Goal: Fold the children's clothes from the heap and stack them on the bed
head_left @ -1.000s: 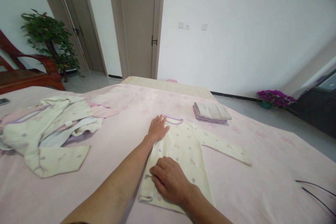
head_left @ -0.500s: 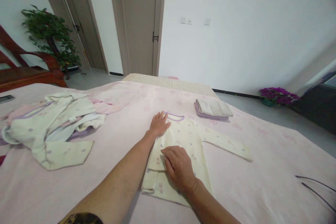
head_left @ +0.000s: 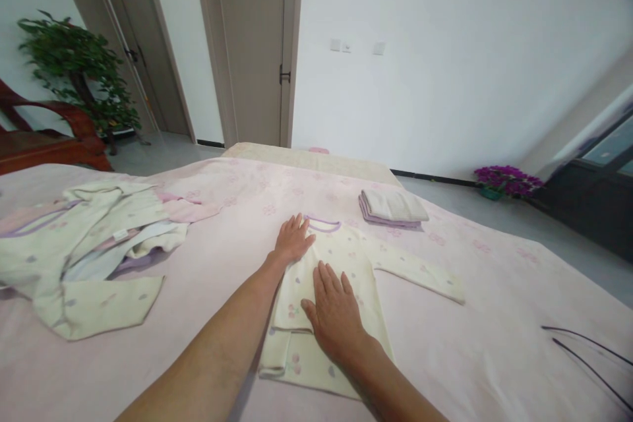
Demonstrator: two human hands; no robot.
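Note:
A pale yellow long-sleeved child's shirt (head_left: 346,264) with small printed motifs and a lilac neckline lies spread on the pink cloth (head_left: 222,316). Its left side is folded inward, with that sleeve running down toward the hem; the other sleeve stretches out to the right. My left hand (head_left: 293,239) rests flat on the shirt's left shoulder beside the collar, fingers apart. Lower down, my right hand (head_left: 333,310) lies palm down on the shirt's middle, fingers stretched out, covering part of the folded edge.
Left of the shirt is a loose heap of children's clothes (head_left: 113,231). A small folded stack (head_left: 393,206) sits beyond the right sleeve. Two thin dark cords (head_left: 588,349) lie at the right edge. A wooden chair (head_left: 54,132) and a leafy plant (head_left: 74,66) stand far left.
My right hand has gone from curled fingers to lying flat, with its fingertips slightly farther up the shirt. My left hand stays at the shoulder. The view has shifted a little to the right.

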